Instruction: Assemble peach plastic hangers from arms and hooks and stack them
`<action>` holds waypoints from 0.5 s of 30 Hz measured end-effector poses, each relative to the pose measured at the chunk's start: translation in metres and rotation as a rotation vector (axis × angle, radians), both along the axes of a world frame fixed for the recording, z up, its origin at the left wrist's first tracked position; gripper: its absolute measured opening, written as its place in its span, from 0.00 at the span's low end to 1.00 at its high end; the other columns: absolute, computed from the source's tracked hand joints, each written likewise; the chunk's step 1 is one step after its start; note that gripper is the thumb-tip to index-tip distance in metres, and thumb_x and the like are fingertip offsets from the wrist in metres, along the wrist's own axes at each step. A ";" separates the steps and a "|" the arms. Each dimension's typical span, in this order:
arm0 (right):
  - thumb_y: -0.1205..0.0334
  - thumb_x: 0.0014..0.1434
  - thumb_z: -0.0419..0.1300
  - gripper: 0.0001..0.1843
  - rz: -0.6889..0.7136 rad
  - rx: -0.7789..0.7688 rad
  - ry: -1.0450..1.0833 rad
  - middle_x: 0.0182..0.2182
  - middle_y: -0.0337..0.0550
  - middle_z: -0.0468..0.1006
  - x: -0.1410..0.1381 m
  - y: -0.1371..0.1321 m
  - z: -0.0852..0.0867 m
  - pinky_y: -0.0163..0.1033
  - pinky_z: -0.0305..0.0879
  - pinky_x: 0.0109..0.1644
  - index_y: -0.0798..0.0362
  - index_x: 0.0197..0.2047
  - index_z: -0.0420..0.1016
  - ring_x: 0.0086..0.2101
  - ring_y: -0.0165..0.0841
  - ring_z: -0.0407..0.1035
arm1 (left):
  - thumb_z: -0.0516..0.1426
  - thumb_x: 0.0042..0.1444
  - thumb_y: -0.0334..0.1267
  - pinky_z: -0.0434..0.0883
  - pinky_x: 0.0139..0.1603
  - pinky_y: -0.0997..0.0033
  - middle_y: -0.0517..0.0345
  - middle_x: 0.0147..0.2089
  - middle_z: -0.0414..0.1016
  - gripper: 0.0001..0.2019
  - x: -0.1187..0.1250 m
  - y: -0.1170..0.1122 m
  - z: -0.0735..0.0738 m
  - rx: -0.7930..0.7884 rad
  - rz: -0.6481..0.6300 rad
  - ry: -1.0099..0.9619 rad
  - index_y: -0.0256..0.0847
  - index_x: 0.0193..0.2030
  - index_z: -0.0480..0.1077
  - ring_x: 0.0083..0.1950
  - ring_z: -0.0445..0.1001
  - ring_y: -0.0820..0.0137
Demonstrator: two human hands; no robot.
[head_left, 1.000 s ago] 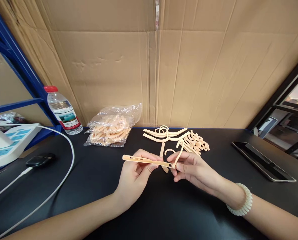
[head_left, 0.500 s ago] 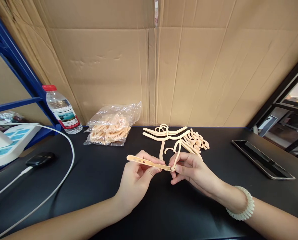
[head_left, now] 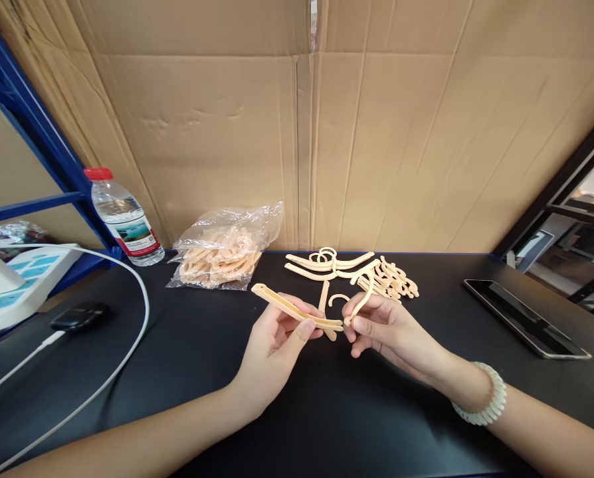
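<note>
Head view: the left hand is closed around a flat peach plastic bar, thumb on top and fingers beneath. The bar slants up and away toward the left, in front of the pile of peach hangers, slightly left of it and lifted off the black table. The right hand pinches a thin curved peach piece between thumb and forefinger, directly in front of the pile. The lower end of this piece meets the near end of the bar, though whether the two are joined cannot be told. A white bead bracelet circles the right wrist.

Between the hands and the pile a small hook part and a short peach stick lie on the table. Left of the pile lies a clear bag of peach parts, and farther left stands a water bottle with a red cap. Farther left again are a white cable and a white power strip. Well to the right of the pile lies a dark tablet. Behind the pile rises a cardboard wall.
</note>
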State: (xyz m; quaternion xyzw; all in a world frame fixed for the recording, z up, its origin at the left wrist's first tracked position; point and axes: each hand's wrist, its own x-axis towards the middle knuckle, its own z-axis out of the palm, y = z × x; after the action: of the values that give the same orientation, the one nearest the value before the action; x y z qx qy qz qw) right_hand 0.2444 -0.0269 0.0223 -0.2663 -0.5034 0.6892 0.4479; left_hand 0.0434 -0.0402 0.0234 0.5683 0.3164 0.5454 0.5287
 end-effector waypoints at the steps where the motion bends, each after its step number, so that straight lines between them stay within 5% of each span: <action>1: 0.65 0.55 0.67 0.06 -0.016 0.006 -0.006 0.29 0.37 0.73 0.000 0.000 -0.001 0.32 0.76 0.32 0.55 0.37 0.76 0.30 0.25 0.70 | 0.60 0.58 0.33 0.79 0.43 0.71 0.61 0.38 0.75 0.03 0.000 0.000 0.000 0.003 0.002 -0.001 0.39 0.38 0.68 0.41 0.78 0.71; 15: 0.64 0.51 0.70 0.13 0.061 -0.065 -0.060 0.29 0.40 0.77 0.000 0.003 -0.007 0.32 0.77 0.36 0.57 0.41 0.81 0.30 0.25 0.72 | 0.64 0.50 0.28 0.76 0.45 0.69 0.60 0.36 0.79 0.13 0.001 -0.001 0.002 -0.068 0.003 0.016 0.41 0.35 0.62 0.40 0.79 0.70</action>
State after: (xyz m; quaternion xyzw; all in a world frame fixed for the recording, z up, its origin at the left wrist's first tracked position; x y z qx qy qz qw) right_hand 0.2441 -0.0240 0.0155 -0.2860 -0.5016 0.7103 0.4026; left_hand 0.0446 -0.0411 0.0253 0.5536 0.3398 0.5307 0.5444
